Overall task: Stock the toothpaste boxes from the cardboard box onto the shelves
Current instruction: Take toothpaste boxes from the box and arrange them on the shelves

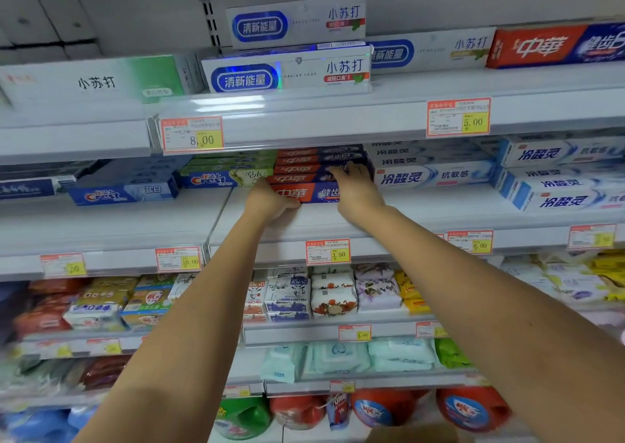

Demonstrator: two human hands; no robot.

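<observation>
Both hands reach to the second shelf: the left hand (270,200) cups the left end of the front red-and-blue toothpaste box (309,193), fingers curled under it, and the right hand (355,189) lies spread, flat over its right end and the stack of like boxes (318,163) behind. The box lies crosswise, long axis along the shelf edge (304,229), equally near both hands. Crest boxes (220,178) touch on the left, white-and-blue boxes (433,175) on the right, the upper shelf (304,121) close overhead, so I judge the only free way is straight back.
</observation>
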